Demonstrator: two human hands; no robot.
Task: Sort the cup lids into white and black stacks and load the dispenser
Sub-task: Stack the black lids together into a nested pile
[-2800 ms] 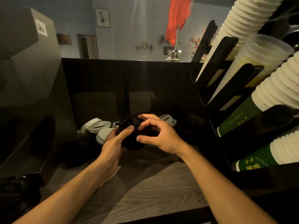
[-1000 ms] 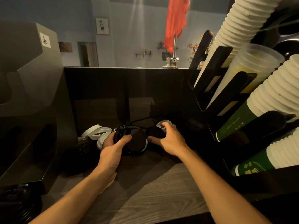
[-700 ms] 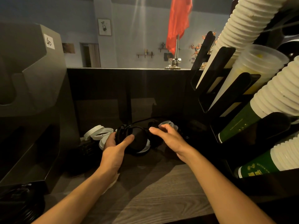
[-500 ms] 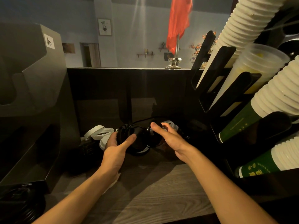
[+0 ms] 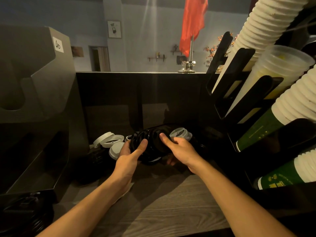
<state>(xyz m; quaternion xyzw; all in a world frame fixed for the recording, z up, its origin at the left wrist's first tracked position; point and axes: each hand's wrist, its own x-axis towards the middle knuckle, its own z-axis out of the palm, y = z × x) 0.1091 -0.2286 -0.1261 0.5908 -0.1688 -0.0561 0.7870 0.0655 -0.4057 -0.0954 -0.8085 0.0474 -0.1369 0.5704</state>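
Fingers point(image 5: 142, 146) of left hand point(image 5: 127, 159) and right hand point(image 5: 181, 151) together grasp a glossy black plastic lid stack point(image 5: 150, 144); round white plastic lids point(image 5: 112, 142) lie just left.

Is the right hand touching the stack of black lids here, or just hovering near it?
Touching. In the head view the right hand has its thumb pressed flat on the top of the black lids, no gap visible, while the left hand grips them from the other side.
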